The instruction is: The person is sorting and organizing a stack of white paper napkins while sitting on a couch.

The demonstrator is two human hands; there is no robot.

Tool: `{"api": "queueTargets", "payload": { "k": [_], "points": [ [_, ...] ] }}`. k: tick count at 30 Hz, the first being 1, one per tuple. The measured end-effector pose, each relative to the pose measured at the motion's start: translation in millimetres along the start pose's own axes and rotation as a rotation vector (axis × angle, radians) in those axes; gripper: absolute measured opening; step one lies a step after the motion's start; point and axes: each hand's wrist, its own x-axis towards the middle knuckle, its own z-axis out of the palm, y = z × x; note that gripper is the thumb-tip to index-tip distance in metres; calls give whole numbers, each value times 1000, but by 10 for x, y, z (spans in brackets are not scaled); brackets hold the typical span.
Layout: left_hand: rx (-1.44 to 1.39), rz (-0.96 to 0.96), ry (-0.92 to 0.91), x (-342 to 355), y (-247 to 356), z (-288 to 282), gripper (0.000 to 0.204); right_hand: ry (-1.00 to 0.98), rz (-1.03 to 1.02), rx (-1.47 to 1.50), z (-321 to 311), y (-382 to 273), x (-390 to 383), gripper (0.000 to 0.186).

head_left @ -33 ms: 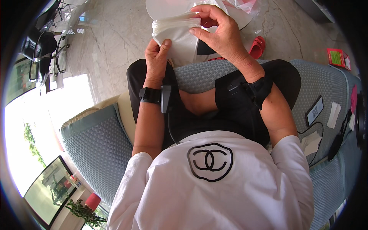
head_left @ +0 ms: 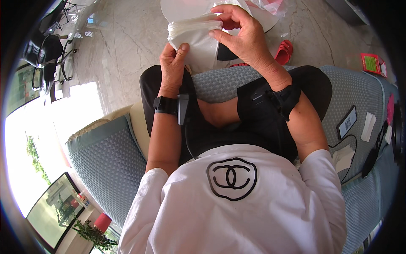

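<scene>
Above my knees I hold a stack of thin, white, slightly see-through sheets [head_left: 198, 44] with many layered edges along its top. They could be plastic bags or tissue; I cannot tell which. My left hand [head_left: 172, 63] is closed on the stack's lower left side, thumb in front and fingers behind. At the upper right corner, my right hand [head_left: 241, 31] pinches the layered edge between thumb and fingers. Its other fingers are bent over the top, partly hidden behind the sheets.
Beyond my hands stands a round white table [head_left: 173, 10], with pink-and-clear plastic wrap [head_left: 270, 6] beside it. A red clog [head_left: 283, 52] lies on the marble floor. On the blue quilted sofa [head_left: 338, 84] to my right are a phone [head_left: 347, 122], folded white tissues [head_left: 368, 127] and a red box [head_left: 373, 64].
</scene>
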Motion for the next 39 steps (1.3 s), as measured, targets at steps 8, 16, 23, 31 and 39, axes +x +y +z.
{"api": "queueTargets", "payload": {
  "k": [8, 16, 23, 31, 39],
  "points": [
    [-9, -20, 4, -3, 2, 26, 26, 57, -124, -95, -12, 64, 11, 30],
    [-69, -45, -5, -25, 27, 13, 28, 39, -201, -202, -8, 79, -15, 49],
    [-52, -56, -28, -32, 22, 17, 28, -88, -93, -19, 36, 283, -62, 73],
    [-30, -13, -23, -10, 6, 23, 29, -121, -17, -10, 6, 198, -22, 59],
    [-36, -20, -14, -4, -7, 26, 28, -66, 44, 83, 5, 195, 2, 52]
  ]
}}
